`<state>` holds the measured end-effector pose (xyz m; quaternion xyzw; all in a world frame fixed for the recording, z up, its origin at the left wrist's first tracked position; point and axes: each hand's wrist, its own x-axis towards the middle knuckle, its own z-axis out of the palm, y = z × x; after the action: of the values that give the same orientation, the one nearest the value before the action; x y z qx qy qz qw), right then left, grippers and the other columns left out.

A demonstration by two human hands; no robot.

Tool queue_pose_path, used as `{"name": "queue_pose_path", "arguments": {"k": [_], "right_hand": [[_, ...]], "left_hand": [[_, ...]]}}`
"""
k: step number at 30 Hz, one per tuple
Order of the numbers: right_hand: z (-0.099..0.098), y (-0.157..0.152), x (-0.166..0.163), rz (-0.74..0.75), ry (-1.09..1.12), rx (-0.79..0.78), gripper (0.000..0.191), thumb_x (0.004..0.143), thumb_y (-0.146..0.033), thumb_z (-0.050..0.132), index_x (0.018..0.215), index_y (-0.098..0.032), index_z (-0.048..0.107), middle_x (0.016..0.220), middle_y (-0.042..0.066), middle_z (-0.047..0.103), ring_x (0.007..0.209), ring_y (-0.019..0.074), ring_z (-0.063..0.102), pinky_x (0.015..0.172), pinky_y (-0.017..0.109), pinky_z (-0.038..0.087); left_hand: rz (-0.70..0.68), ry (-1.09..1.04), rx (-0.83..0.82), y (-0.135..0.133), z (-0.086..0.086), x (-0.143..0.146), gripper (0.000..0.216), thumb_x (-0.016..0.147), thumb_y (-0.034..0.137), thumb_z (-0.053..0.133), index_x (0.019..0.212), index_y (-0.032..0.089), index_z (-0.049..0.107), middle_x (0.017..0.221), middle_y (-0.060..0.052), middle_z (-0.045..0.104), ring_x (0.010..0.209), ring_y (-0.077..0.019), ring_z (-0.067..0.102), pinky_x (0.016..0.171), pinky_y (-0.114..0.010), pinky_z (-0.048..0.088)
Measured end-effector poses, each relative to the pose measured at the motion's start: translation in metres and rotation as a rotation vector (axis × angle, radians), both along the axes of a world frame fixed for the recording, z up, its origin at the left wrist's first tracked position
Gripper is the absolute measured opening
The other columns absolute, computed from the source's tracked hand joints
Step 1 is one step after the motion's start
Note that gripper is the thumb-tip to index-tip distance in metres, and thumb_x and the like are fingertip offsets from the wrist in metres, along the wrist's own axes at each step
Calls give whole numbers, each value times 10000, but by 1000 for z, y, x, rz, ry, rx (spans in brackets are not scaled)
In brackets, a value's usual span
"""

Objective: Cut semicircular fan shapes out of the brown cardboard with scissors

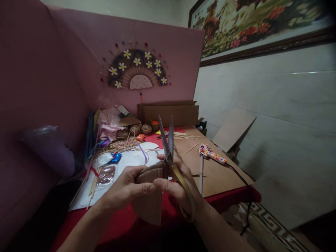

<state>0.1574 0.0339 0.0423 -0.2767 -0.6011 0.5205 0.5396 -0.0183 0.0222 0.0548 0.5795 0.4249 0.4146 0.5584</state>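
A curved piece of corrugated cardboard (148, 204) hangs upright in front of me, its ridged face toward me. My left hand (132, 187) pinches it at the upper left edge, thumb across the front. Gold-handled scissors (168, 140) rest in my right hand (181, 182), blades pointing up and slightly apart. The right thumb and fingers also press on the cardboard's right edge, close to the left thumb. Fingers behind the cardboard are hidden.
A flower-patterned glue gun (211, 154) lies with its cord over the table's right edge. Thin sticks (115, 147), balls of twine (134, 130), a blue packet (115, 158) and white paper (126, 168) cover the left. A decorated fan (138, 66) hangs on the pink panel.
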Motion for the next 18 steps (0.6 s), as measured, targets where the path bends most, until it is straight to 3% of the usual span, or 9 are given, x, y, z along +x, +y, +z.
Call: {"name": "queue_pose_path", "arguments": {"k": [5, 10, 13, 15, 18], "right_hand": [[-7, 2, -1, -63, -34, 35, 424, 651, -180, 700, 1060, -212, 595, 766, -37, 582, 644, 121, 531, 573, 217, 434], [-20, 14, -6, -267, 255, -109, 443, 678, -226, 724, 1095, -209, 577, 808, -14, 643, 724, 166, 616, 663, 279, 503], [-28, 24, -7, -363, 470, -182, 463, 669, -217, 741, 1101, -216, 577, 849, -5, 665, 788, 178, 644, 727, 312, 529], [-31, 29, -7, -347, 580, -237, 432, 649, -211, 746, 1055, -211, 597, 852, -4, 673, 794, 180, 655, 742, 324, 540], [-34, 34, -7, -275, 657, -286, 346, 637, -219, 748, 957, -202, 619, 832, -6, 687, 777, 185, 668, 742, 338, 553]], "left_hand": [[28, 15, -38, 5, 0, 6, 183, 616, 232, 780, 754, 120, 733, 637, -34, 663, 535, -140, 552, 487, -203, 391], [201, -152, -82, 4, -6, 10, 232, 547, 217, 827, 737, 128, 728, 639, -33, 681, 546, -139, 577, 502, -203, 428], [390, -297, -71, -8, -19, 20, 234, 561, 241, 827, 747, 149, 721, 673, -25, 692, 582, -139, 596, 544, -215, 468], [518, -395, -35, -18, -27, 29, 256, 556, 242, 832, 778, 175, 725, 733, -22, 716, 646, -152, 624, 592, -224, 495], [521, -447, -1, -29, -35, 43, 313, 585, 232, 821, 885, 203, 734, 878, -39, 743, 801, -192, 662, 727, -260, 525]]}}
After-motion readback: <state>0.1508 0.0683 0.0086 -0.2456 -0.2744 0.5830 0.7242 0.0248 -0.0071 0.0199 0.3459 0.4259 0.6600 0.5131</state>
